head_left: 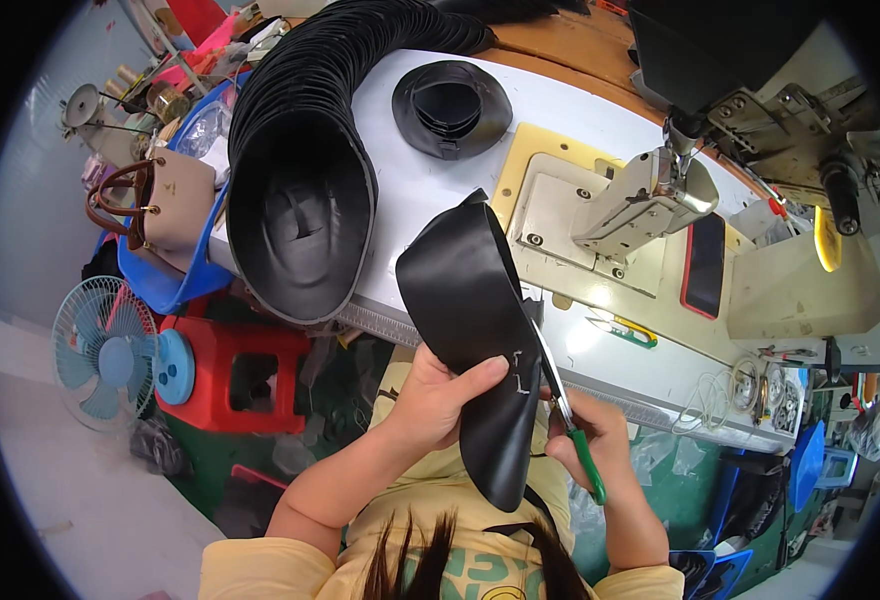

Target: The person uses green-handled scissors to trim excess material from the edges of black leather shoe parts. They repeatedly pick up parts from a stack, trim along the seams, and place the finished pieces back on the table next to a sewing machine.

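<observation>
Black leather piece (475,330) held up in front of sewing machine (650,195), near edge of white surface (430,190). Left hand (440,395) pinches piece, steadying it. Right hand (585,435) closed round green-handled scissors (565,405), blades at piece's edge. Stack of black pieces (305,150) left of machine.

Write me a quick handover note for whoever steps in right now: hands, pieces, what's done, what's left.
Left hand grips the black leather piece, held up over the lap at the table edge.
Right hand holds green-handled scissors, blades at the piece's right edge by the light stitching.
Long stack of black pieces lies on the table's left; one more black piece sits behind, left of the sewing machine.
Done: cannot tell. Left: trimming looks in progress.
</observation>
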Motion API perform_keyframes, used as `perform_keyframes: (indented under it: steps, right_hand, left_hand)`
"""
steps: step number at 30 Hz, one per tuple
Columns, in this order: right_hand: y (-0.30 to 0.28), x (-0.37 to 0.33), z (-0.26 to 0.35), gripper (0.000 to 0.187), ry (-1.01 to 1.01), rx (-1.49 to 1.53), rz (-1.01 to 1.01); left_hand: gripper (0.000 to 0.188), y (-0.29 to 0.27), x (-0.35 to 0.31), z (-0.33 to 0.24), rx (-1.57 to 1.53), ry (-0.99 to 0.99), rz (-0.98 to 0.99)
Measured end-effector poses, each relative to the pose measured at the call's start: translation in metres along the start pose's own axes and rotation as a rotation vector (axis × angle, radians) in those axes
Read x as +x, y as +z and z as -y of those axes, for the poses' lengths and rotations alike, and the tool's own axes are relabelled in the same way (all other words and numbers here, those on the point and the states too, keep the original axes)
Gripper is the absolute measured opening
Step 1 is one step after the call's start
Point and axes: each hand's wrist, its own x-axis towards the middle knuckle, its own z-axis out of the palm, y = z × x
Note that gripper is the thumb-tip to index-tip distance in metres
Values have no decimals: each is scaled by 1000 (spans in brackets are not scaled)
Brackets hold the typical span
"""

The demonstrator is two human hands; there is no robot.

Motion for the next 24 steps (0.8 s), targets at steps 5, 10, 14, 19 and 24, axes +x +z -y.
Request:
perform_keyframes:
  steps: [5,10,14,19,24]
  right_hand:
    - [-1,2,-2,58,-129,-257,-70]
    - [4,3,3,59,-179,-311,-108]
    - [6,0,9,58,-186,-403,-169]
    - [8,-1,13,57,-210,-510,-211]
    - [11,3,21,57,-213,-509,-258]
  left_hand:
    - [23,-1,-1,2,34,46,4]
    - [22,-6,-1,7,43,60,-4]
    - [23,-8,0,4,31,32,18]
    - [26,-12,0,8,72,45,34]
    - [27,-12,-2,14,122,54,82]
